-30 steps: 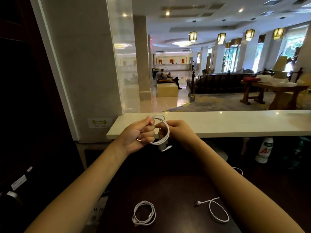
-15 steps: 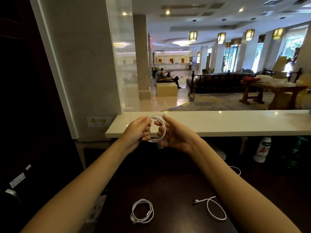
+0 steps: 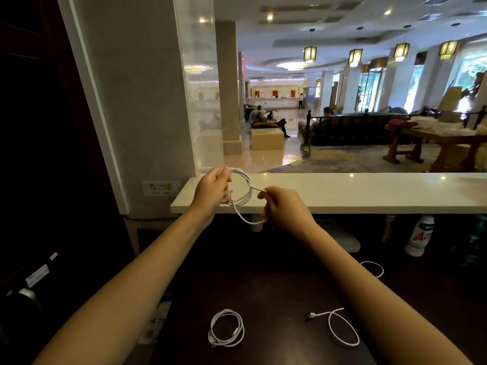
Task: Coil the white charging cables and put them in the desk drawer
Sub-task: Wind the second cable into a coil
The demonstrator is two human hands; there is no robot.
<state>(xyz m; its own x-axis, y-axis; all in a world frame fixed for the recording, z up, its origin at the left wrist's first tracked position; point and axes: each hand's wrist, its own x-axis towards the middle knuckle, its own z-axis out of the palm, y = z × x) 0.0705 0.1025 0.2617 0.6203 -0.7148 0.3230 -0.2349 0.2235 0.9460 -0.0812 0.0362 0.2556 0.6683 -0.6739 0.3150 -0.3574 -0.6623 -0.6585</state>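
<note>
Left hand [image 3: 212,192]: gripping the white cable [image 3: 250,187] loops, up above the desk [image 3: 276,288].
Right hand [image 3: 286,210]: pinching that cable's loose end.
On desk: one wound cable [image 3: 226,328], one loose cable [image 3: 342,330].

Single head-worn view — faces forward-down; dark desk [image 3: 276,291] close below, lobby [image 3: 342,154] far ahead.

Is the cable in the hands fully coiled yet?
Partly coiled: the left hand grips several loops of the cable, while a loose tail sags to the right hand.
</note>
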